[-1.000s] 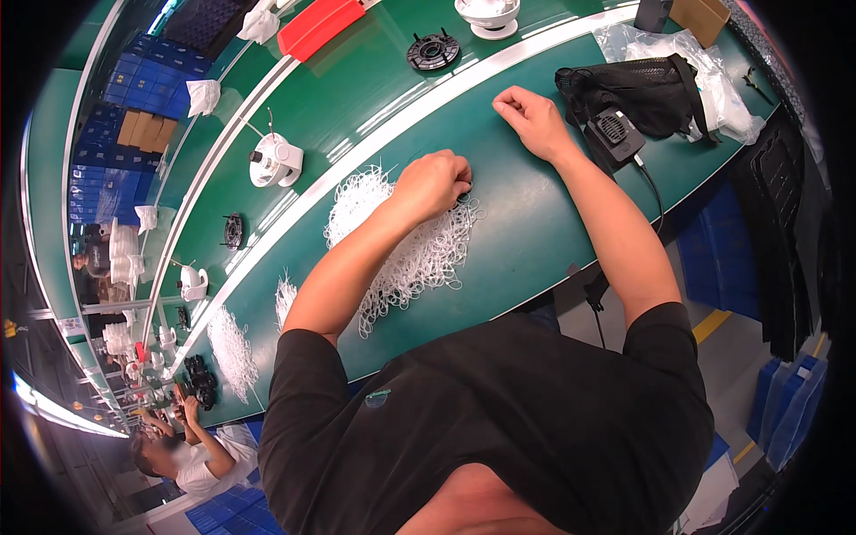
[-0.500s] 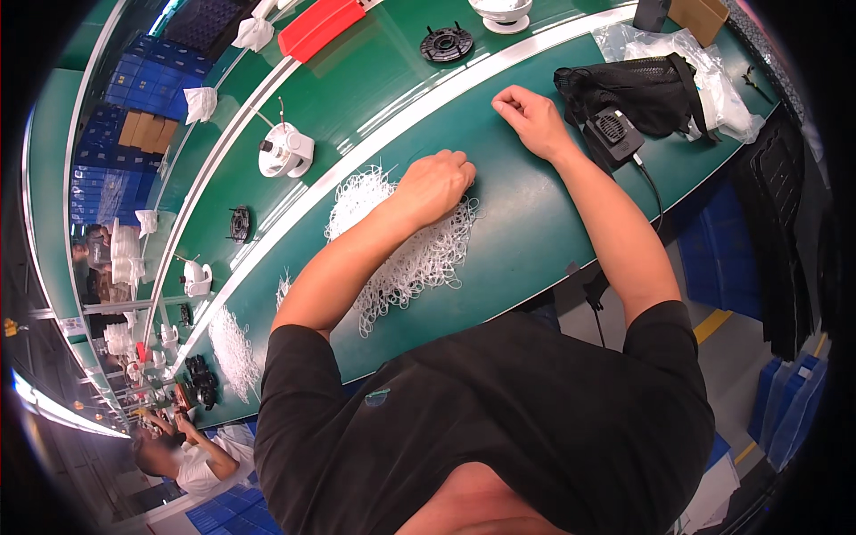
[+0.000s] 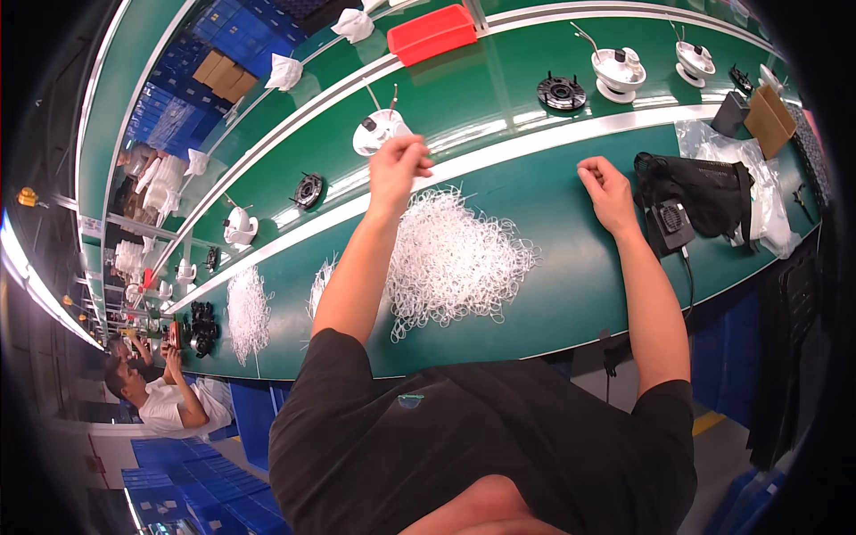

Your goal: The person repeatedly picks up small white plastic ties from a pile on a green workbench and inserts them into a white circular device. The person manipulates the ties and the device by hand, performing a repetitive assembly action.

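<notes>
Overhead, left hand (image 3: 397, 169) above white tie heap (image 3: 450, 259), fingers pinched

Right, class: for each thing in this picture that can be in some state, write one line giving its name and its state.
Left hand: raised above the bench, fingers pinched together; whether it holds a tie cannot be told.
Right hand: loosely curled, resting on the green bench.
White tie pile: loose, tangled heap lying on the bench.
Small black fan: lying flat, cable trailing off the edge.
Red tray: flat on the far belt.

A factory assembly line: long green conveyor belts (image 3: 499, 107) carrying white parts (image 3: 618, 69), with stacked blue crates (image 3: 223, 27) behind.
</notes>
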`<state>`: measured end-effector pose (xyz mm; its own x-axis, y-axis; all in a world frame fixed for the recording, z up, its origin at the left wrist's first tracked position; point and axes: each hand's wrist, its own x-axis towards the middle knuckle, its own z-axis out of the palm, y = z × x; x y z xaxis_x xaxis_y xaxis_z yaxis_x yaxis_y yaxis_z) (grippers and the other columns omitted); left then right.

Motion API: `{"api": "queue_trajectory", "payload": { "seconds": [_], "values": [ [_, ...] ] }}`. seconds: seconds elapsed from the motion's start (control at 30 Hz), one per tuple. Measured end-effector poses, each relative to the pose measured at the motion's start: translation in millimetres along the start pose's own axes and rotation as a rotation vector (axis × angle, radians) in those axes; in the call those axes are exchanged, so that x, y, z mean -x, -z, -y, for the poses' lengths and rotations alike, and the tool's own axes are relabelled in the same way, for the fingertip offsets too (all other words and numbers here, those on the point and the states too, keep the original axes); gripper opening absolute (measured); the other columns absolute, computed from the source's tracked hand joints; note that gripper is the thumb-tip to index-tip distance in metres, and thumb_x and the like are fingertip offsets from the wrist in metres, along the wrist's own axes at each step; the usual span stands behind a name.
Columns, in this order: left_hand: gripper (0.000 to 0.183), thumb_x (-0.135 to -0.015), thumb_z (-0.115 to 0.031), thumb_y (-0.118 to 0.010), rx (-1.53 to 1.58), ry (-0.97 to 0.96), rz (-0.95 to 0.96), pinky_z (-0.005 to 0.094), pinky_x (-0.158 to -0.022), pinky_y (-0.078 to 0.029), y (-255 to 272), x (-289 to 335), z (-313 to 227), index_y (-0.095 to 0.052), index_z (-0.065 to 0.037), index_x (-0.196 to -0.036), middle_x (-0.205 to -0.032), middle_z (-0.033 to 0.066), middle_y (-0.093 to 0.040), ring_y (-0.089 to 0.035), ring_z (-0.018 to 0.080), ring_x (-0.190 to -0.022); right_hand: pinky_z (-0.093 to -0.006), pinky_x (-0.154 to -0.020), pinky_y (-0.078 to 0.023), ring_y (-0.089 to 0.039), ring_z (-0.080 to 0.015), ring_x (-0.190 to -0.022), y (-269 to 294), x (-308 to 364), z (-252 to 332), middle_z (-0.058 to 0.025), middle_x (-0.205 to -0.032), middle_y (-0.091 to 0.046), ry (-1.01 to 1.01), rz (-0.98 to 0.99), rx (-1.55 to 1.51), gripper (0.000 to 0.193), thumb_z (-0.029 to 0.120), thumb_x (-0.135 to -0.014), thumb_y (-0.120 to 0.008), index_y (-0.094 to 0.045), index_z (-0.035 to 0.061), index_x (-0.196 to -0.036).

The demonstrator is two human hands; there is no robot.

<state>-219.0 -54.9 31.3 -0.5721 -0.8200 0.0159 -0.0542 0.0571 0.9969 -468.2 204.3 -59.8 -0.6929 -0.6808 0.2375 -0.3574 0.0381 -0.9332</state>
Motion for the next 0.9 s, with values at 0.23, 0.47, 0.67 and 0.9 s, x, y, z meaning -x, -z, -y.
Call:
{"api": "queue_trajectory", "payload": {
  "seconds": [0.23, 0.47, 0.67, 0.9],
  "values": [
    [0.053, -0.1, -0.034, -0.058, 0.109, 0.207, -0.506, 0.0355, -0.058, -0.061, 82.1, -36.6, 48.8, -0.051, 0.012, -0.124, -0.116, 0.0232, -0.059, -0.069, 0.028, -0.083, -0.0314, -0.073, -0.049, -0.059, -0.0181, -0.079, -5.3, 0.1, 6.5, -0.0082, -0.092, -0.063, 0.032, -0.01, 0.13, 0.029, 0.022, -0.095, -0.064, -0.066, 0.0034, -0.117],
    [0.033, -0.099, -0.018, -0.055, 0.205, 0.226, -0.311, 0.0372, -0.061, -0.064, 74.0, -87.6, 70.7, -0.053, 0.013, -0.109, -0.11, 0.0255, -0.06, -0.07, 0.0331, -0.079, -0.0382, -0.088, -0.048, -0.063, -0.0325, -0.099, -14.7, 0.3, 28.7, -0.0172, -0.106, -0.064, 0.082, 0.164, 0.201, 0.044, 0.032, -0.098, -0.059, -0.06, -0.0011, -0.127],
    [0.028, -0.099, -0.013, -0.051, 0.155, 0.203, -0.131, 0.0319, -0.062, -0.063, 20.4, -50.9, 30.1, -0.056, 0.012, -0.11, -0.099, 0.0195, -0.067, -0.071, 0.0275, -0.077, -0.0399, -0.095, -0.046, -0.06, -0.0361, -0.109, -29.0, -10.3, 67.8, -0.0211, -0.115, -0.062, 0.1, 0.236, 0.147, 0.049, 0.036, -0.101, -0.053, -0.057, -0.0031, -0.13],
    [0.032, -0.1, -0.019, -0.054, 0.012, 0.225, 0.248, 0.0269, -0.057, -0.059, -67.2, 13.1, 7.0, -0.059, 0.009, -0.114, -0.093, 0.0154, -0.07, -0.07, 0.0226, -0.07, -0.0417, -0.086, -0.047, -0.061, -0.0358, -0.097, -35.9, -31.1, 64.1, -0.0201, -0.103, -0.063, 0.138, 0.115, 0.13, 0.041, 0.03, -0.101, -0.053, -0.062, -0.0028, -0.124]
  ]
}}
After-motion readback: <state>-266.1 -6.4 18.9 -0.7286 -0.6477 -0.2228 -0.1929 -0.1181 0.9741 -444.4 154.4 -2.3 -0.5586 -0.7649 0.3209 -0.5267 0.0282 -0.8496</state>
